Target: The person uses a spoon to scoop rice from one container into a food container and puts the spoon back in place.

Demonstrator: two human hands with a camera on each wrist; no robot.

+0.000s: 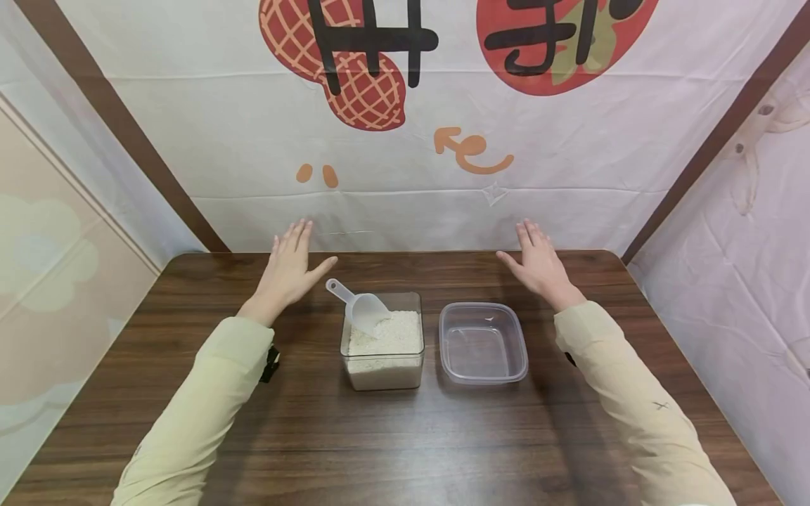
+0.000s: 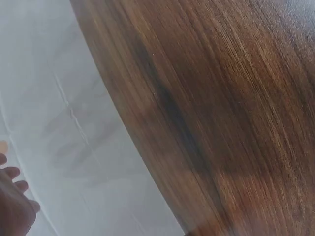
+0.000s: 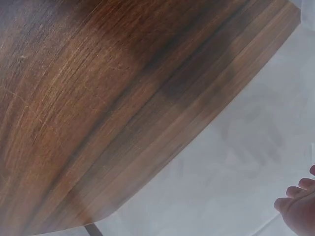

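Note:
In the head view a clear square tub (image 1: 386, 379) holds white rice-like grains (image 1: 399, 330). A translucent scoop (image 1: 367, 311) lies in it, its bowl on the grains and its handle sticking out over the back left corner. Right beside it stands a clear plastic container (image 1: 484, 379), lidless, with nothing inside. My left hand (image 1: 287, 270) is held out behind and left of the tub, fingers straight and thumb spread. On the other side my right hand (image 1: 538, 263) reaches out the same way, behind and right of the container. Neither hand holds anything.
Both containers stand on a dark wood-grain table (image 1: 392, 450). A white printed curtain (image 1: 405, 161) hangs behind the table's back edge, and more fabric (image 1: 728, 232) closes off the right side.

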